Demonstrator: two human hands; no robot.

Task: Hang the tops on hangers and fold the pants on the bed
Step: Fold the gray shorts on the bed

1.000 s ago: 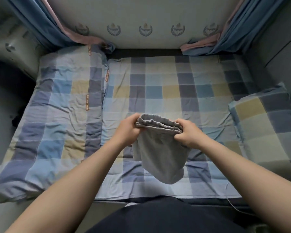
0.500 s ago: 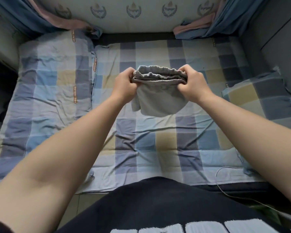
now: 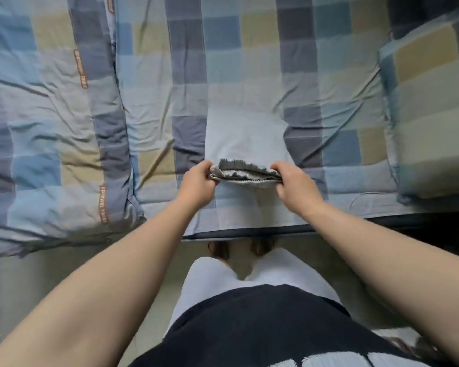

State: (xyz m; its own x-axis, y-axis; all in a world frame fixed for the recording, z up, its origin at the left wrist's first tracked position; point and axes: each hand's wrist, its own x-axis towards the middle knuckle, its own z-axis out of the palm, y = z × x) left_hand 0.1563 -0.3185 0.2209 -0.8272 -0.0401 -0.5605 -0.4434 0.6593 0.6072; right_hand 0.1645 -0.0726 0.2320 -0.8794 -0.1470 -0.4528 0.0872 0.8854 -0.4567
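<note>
Pants (image 3: 245, 139), one grey pair, lie flat on the checked bed (image 3: 329, 75) near its front edge. Left hand (image 3: 196, 184) and right hand (image 3: 296, 186) each pinch the bunched waistband. Three orange labels on the duvet (image 3: 51, 115), lettering too blurred to read. One pillow (image 3: 432, 109) at right.

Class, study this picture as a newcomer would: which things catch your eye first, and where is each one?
First come the left hand and right hand in the middle, each gripping an end of the bunched waistband of the grey pants. The cloth of the pants spreads away from the person over the blue, grey and tan checked sheet. A matching pillow lies at the right edge and a quilt on the left.
</note>
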